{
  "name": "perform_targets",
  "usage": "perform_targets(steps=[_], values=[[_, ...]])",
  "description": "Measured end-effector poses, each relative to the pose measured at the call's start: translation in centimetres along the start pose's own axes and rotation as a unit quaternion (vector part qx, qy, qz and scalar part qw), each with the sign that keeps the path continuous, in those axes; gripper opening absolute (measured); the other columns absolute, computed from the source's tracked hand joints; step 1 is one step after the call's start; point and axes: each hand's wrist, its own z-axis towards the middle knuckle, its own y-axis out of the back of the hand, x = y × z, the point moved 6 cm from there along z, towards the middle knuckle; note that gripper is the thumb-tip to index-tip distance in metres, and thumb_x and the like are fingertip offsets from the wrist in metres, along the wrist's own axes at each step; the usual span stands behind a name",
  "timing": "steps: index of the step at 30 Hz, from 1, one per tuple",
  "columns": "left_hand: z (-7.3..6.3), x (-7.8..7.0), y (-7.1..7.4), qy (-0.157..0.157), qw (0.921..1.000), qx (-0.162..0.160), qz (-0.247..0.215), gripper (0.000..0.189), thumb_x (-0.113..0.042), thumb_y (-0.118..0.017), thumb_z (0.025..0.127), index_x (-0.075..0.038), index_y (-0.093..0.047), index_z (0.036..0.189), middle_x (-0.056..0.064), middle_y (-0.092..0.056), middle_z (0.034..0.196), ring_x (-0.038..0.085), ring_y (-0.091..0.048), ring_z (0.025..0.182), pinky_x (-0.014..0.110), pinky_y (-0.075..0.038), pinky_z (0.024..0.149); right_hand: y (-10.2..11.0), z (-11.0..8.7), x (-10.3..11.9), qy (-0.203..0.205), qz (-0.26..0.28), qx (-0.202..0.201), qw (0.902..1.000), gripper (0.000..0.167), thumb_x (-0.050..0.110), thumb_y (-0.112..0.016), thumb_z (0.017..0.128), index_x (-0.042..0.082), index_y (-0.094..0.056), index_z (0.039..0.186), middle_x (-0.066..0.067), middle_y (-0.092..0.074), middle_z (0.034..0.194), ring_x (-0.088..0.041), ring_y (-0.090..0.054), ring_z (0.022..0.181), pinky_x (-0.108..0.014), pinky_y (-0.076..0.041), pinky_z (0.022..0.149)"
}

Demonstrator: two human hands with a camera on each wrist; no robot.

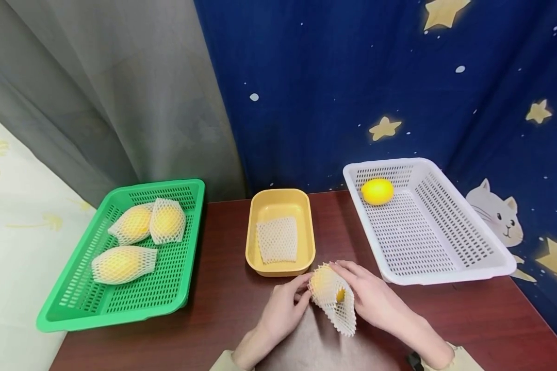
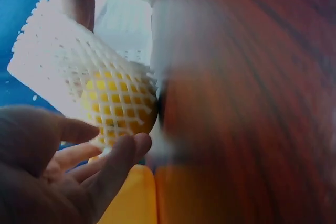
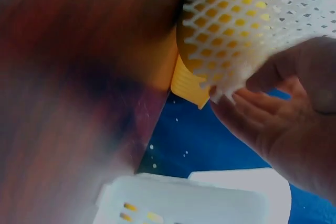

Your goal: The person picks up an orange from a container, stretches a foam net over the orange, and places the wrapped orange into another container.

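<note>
Over the table's front middle, a white foam net sleeve [image 1: 345,315] wraps a yellow lemon [image 2: 119,103]. The lemon shows through the mesh, and the sleeve's loose end hangs toward me. My left hand [image 1: 282,310] pinches the netting at the lemon's left side with thumb and fingers. On the other side, my right hand [image 1: 373,296] holds the sleeve, its thumb and fingertips on the mesh edge in the right wrist view. Just beyond the hands stands a small yellow tray [image 1: 280,270], with a flat foam net [image 1: 278,239] lying in it.
At left a green basket [image 1: 190,257] contains three net-wrapped lemons, one of them a wrapped lemon [image 1: 120,265] near its front. A white basket [image 1: 450,278] at right has one bare lemon [image 1: 377,191] in its far left corner. Curtains [image 1: 306,103] hang behind the table.
</note>
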Motion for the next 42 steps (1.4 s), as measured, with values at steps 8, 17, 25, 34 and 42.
perform_targets(steps=[8,17,25,34,42], values=[[-0.2,0.1,-0.8,0.03,0.9967,0.075,0.004,0.091,-0.014,-0.088,0.081,-0.005,-0.041,0.158,0.022,-0.063,0.146,0.026,-0.076,0.109,0.035,-0.06,0.098,-1.3,0.1,0.0,0.032,-0.015,0.016,0.9993,0.089,-0.002,-0.089,0.072,0.008,-0.052,0.153,-0.009,-0.063,0.138,-0.025,-0.068,0.118,-0.039,-0.062,0.092],[0.0,1.2,-0.5,0.07,0.993,0.05,-0.081,0.081,-0.021,-0.09,0.08,-0.006,-0.052,0.15,0.017,-0.067,0.137,0.013,-0.072,0.093,0.02,-0.057,0.077,-1.8,0.2,-0.4,0.017,0.051,0.022,0.9983,0.086,0.023,-0.096,0.067,0.013,-0.06,0.144,0.006,-0.062,0.12,-0.008,-0.065,0.1,-0.031,-0.06,0.086],[-0.2,0.0,2.0,0.076,0.9571,0.072,-0.27,0.07,-0.016,-0.081,0.092,-0.003,-0.048,0.152,0.026,-0.059,0.136,0.001,-0.072,0.09,0.018,-0.059,0.079,0.9,0.7,0.6,0.026,0.174,-0.044,0.9834,0.071,0.037,-0.096,0.072,0.03,-0.062,0.135,0.017,-0.06,0.12,0.003,-0.058,0.094,-0.02,-0.055,0.08],[0.0,-0.7,5.0,0.052,0.9486,0.034,-0.31,0.06,-0.011,-0.071,0.098,0.007,-0.043,0.148,0.032,-0.065,0.131,0.001,-0.07,0.095,0.018,-0.059,0.084,2.4,3.2,3.0,0.029,0.214,-0.063,0.9745,0.059,0.042,-0.092,0.078,0.027,-0.064,0.128,0.016,-0.059,0.109,0.003,-0.059,0.092,-0.02,-0.056,0.079],[0.3,-0.3,6.2,0.102,0.9262,-0.012,-0.363,0.052,-0.018,-0.061,0.106,0.009,-0.043,0.146,0.015,-0.074,0.115,0.006,-0.075,0.088,0.025,-0.064,0.077,3.3,4.8,4.6,0.018,0.174,-0.096,0.9799,0.07,0.049,-0.089,0.081,0.023,-0.063,0.141,0.011,-0.065,0.133,-0.004,-0.065,0.113,-0.025,-0.057,0.094]])
